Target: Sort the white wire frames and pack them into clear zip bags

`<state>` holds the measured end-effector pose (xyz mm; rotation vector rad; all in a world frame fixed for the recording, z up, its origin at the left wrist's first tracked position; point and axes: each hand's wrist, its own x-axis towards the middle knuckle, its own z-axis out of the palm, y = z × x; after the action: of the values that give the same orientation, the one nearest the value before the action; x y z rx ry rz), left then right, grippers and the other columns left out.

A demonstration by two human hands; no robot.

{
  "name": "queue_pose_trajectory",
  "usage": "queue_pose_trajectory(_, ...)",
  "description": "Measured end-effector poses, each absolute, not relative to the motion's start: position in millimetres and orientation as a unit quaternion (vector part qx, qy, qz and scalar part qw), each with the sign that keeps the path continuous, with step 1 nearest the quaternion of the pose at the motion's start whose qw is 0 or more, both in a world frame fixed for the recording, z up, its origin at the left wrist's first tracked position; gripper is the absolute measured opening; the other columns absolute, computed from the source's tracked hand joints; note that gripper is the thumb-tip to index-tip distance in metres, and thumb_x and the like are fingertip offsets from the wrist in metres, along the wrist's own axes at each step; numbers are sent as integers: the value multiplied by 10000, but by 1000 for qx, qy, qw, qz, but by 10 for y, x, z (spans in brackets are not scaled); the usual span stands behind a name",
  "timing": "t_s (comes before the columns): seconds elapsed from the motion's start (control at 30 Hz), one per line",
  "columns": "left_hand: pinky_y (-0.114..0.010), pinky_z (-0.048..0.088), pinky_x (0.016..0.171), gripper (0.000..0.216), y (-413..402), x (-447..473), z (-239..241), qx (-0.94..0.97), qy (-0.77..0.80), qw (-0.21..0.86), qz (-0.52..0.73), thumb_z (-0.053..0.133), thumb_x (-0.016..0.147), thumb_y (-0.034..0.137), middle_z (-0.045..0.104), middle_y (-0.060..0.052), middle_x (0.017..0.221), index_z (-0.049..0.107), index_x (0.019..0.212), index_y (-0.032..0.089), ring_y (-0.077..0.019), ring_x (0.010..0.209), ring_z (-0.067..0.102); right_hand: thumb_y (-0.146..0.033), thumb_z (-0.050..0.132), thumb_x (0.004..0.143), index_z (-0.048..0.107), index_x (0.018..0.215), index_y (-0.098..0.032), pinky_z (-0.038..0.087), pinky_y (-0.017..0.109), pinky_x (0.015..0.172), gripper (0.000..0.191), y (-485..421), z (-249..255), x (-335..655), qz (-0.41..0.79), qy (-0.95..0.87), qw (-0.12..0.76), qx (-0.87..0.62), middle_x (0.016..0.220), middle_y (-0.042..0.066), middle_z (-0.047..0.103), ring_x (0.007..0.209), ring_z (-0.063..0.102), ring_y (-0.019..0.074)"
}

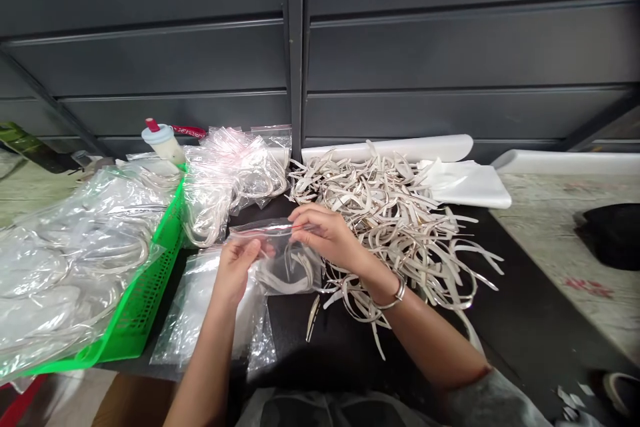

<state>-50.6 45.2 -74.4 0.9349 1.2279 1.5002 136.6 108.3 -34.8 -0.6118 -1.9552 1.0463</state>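
One clear zip bag, curved pale strips inside — top edge pinched between thumb and fingers of left hand and right hand alike — over black table, beside loose strip heap.

A blue-lidded, red-topped cup stands in front of dark grey panels.

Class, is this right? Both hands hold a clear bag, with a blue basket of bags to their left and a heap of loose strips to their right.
Not quite: the basket is green, not blue, as the head view shows. The left hand and right hand do hold a clear bag.
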Motion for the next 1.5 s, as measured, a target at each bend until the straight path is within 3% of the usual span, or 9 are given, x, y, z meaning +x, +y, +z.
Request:
queue_pose_trajectory(0.1, -288, 491, 572, 362, 414, -476, -713, 345, 518, 470, 626, 712, 633, 481, 673, -31, 593, 647, 725, 137, -163, 529, 629, -238, 618, 774, 488, 1052, -211, 526, 238, 580, 308, 1080, -441, 1336, 568, -645, 429, -279, 963, 30, 606, 672, 631, 107)
queue_pose_trajectory(0.17, -266, 481, 554, 357, 397, -469, -696, 344, 520, 469, 626, 706, 643, 480, 683, -35, 603, 655, 733, 138, -161, 538, 636, -265, 666, 727, 411, 1155, -224, 530, 249, 596, 500, 1070, -511, 1330, 641, -576, 414, -292, 949, 29, 638, 680, 651, 119)
queue_pose_trajectory(0.37, -232, 428, 459, 393, 345, -488, -755, 342, 545, 480, 596, 684, 653, 510, 687, -47, 623, 645, 762, 134, -167, 513, 640, -436, 637, 745, 581, 779, -168, 486, 216, 512, 276, 1024, -778, 1324, 684, -569, 323, -322, 738, 25, 669, 637, 661, 135)
queue_pose_trajectory(0.67, -216, 400, 432, 330, 295, -581, -785, 362, 586, 430, 584, 666, 685, 474, 608, 22, 503, 592, 745, 158, -124, 423, 574, -452, 612, 770, 554, 758, -169, 401, 167, 398, 290, 935, -953, 1331, 703, -577, 274, -313, 693, 6, 641, 554, 648, 118)
queue_pose_trajectory(0.8, -240, 432, 464, 281, 281, -582, -729, 390, 595, 404, 575, 650, 705, 438, 605, 24, 509, 585, 743, 167, -139, 447, 583, -406, 568, 816, 588, 785, -161, 448, 202, 483, 247, 971, -799, 1447, 647, -658, 246, -296, 711, 17, 652, 579, 633, 115)
queue_pose_trajectory(0.93, -245, 469, 515, 222, 256, -464, -656, 436, 584, 397, 558, 625, 744, 392, 617, 27, 555, 586, 752, 173, -137, 492, 599, -281, 551, 837, 629, 872, -169, 460, 236, 640, 141, 940, -500, 1446, 459, -779, 278, -325, 792, 30, 674, 724, 632, 136)
queue_pose_trajectory(1.1, -251, 496, 554, 184, 233, -316, -614, 490, 565, 400, 530, 601, 782, 356, 628, 17, 618, 591, 780, 172, -139, 536, 615, -202, 494, 880, 651, 828, -187, 385, 221, 634, 167, 827, -277, 1292, 287, -873, 228, -322, 735, 2, 670, 655, 587, 114)
queue_pose_trajectory(1.4, -260, 515, 591, 193, 240, -541, -705, 431, 566, 362, 603, 632, 756, 359, 611, 12, 644, 598, 753, 169, -137, 581, 605, -185, 487, 869, 622, 772, -182, 344, 197, 545, 166, 882, -456, 1629, 346, -837, 233, -355, 656, -25, 610, 580, 539, 88)
queue_pose_trajectory(1.5, -270, 505, 665, 257, 290, -616, -807, 445, 544, 383, 599, 691, 703, 317, 647, -6, 756, 600, 902, 183, -150, 683, 629, -184, 493, 863, 612, 768, -179, 348, 199, 538, 153, 861, -475, 1657, 350, -822, 258, -368, 625, -26, 597, 549, 520, 86)
